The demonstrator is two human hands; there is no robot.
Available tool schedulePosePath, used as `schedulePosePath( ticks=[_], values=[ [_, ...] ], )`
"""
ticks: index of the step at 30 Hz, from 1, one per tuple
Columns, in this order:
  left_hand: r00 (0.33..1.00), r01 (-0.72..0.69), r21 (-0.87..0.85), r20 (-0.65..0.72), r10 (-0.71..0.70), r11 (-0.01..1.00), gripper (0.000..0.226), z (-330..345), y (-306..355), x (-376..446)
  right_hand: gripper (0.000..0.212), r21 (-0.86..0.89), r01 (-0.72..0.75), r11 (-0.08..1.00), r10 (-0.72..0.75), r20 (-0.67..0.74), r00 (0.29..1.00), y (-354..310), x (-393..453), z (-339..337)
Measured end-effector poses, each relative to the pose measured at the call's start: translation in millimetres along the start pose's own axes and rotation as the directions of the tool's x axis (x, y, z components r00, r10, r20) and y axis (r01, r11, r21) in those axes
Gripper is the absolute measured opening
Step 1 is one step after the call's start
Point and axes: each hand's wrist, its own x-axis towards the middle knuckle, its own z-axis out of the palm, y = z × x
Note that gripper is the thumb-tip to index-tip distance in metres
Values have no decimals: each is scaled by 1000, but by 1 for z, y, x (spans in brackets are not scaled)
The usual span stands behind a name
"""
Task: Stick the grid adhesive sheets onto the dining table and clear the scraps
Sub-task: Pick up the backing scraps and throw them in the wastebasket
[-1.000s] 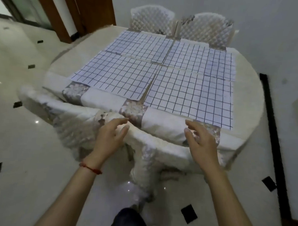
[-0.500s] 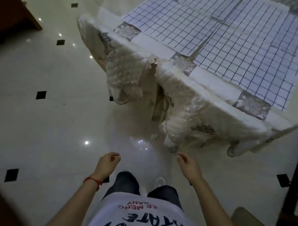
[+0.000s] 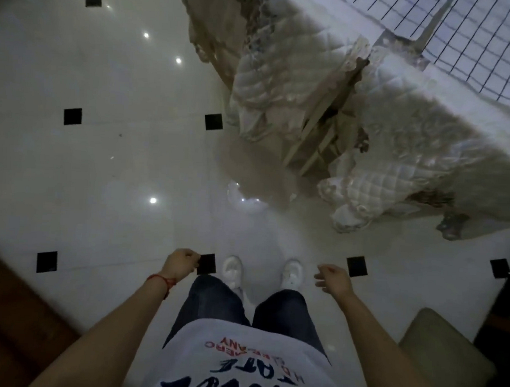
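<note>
White glossy floor tiles (image 3: pixel 109 163) with small black square insets fill the left and centre of the frame, dotted with bright light reflections. At the upper right, the counter (image 3: pixel 445 93) carries the grid sheets (image 3: pixel 474 36), lying flat on its top near the edge; only their lower corner shows. A quilted, plastic-wrapped cover (image 3: pixel 282 86) hangs torn and rumpled down the counter's side toward the floor. At the bottom centre the person stands in dark trousers (image 3: pixel 214 305) and white shoes (image 3: pixel 233 270), well apart from the counter. The left hand (image 3: pixel 180 263), with a red string at the wrist, hangs curled into a loose fist and grasps nothing. The right hand (image 3: pixel 333 278) hangs with fingers half unfurled, also empty. A padded seat (image 3: pixel 445 359) sits at the lower right.
</note>
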Motion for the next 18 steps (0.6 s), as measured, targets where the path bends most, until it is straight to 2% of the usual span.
schedulePosePath(
  ticks=[4,8,13,18],
  values=[
    [1000,14,-32,-12,-14,999,26,-10,-4,26,25,-65,12,998,-11,23,1000,-12,22,26],
    [999,53,-38,-8,-53,998,24,7,-16,65,24,-139,21,990,-15,42,999,-22,79,42],
    [993,115,27,7,-115,993,28,43,-49,140,28,-201,8,980,-4,20,1000,-24,194,62],
    [987,158,68,8,-159,985,28,83,-88,228,26,-313,74,947,-79,-3,997,-24,320,91]
  ],
)
